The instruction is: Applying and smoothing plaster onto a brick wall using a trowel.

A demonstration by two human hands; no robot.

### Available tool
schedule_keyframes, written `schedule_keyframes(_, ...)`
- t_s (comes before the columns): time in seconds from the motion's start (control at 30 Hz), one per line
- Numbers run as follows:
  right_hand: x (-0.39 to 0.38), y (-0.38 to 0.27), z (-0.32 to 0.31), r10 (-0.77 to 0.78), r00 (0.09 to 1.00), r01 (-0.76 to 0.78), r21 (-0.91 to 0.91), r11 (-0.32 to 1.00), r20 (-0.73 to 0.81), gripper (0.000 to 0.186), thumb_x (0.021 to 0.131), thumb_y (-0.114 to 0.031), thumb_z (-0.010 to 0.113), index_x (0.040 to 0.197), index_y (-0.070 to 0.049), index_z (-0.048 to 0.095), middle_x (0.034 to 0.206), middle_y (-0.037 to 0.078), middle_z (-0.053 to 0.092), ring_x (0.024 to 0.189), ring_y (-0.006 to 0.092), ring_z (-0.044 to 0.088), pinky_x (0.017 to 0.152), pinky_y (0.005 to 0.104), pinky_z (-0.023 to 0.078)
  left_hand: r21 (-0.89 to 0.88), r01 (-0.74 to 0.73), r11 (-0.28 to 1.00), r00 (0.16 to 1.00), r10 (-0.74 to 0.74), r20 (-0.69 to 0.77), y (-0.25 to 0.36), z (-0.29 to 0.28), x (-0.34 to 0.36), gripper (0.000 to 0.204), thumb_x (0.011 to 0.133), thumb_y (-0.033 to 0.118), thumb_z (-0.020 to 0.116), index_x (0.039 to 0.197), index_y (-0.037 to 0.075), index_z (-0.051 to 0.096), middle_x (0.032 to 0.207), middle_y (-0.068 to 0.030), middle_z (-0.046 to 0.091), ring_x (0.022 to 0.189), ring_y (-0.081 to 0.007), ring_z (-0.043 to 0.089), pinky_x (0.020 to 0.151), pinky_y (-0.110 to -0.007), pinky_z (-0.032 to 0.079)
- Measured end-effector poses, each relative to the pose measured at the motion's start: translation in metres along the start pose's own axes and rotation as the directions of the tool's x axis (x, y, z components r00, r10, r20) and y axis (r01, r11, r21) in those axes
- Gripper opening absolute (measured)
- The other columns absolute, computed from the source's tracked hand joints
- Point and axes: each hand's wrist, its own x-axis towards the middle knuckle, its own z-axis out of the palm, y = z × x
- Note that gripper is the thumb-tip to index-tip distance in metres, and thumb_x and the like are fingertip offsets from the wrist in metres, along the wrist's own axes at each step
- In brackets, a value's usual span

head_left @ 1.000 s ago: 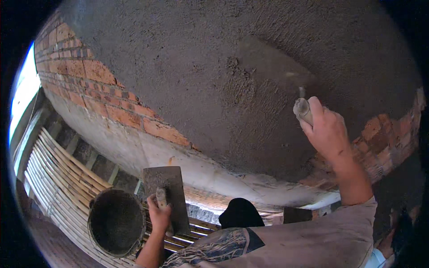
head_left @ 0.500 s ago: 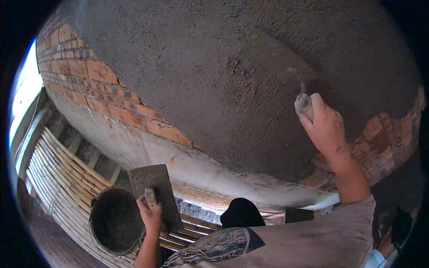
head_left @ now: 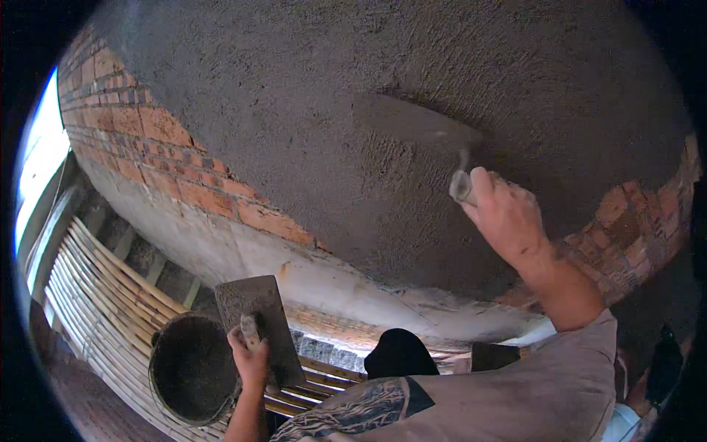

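Observation:
My right hand [head_left: 512, 217] is closed round the handle of a trowel [head_left: 416, 120]. The trowel's long blade lies against the grey wet mortar [head_left: 294, 110] on the wall, its tip toward the upper left. Down at the lower left, my left hand [head_left: 251, 359] grips the handle of a flat rectangular plastering float [head_left: 283, 342], whose board is stained with mortar. Just left of that hand stands a dark round bucket [head_left: 193, 368] with a wire handle; its inside is too dark to make out.
Bare red brick [head_left: 166, 125] borders the mortar at left, and more brick [head_left: 626, 214] shows at right. A pale smooth band [head_left: 243, 243] runs below. Bamboo poles [head_left: 103, 295] form a platform under the bucket. A dark block-like thing [head_left: 493, 356] sits near my body.
My right hand has moved the trowel left and down across the mortar, and its blade now lies flatter. The left hand and float have hardly moved.

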Motion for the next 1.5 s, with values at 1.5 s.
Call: schedule_keyframes(1.5,0.045,0.031,0.011,0.124,0.986,-0.161,0.428,0.889,0.113,0.033,0.081,-0.034,0.057,0.092,-0.003,0.050,0.077,0.015,0.062,0.065,0.0300,0.061,0.057,0.0410,0.046,-0.055,0.042,0.998,0.995,-0.037,0.094,-0.012,0.014,0.006,0.051,0.069,0.002,0.060,0.115,0.005,0.038,0.098,-0.0169,0.056,0.080,-0.0233,0.054,0.073,-0.032,0.043)
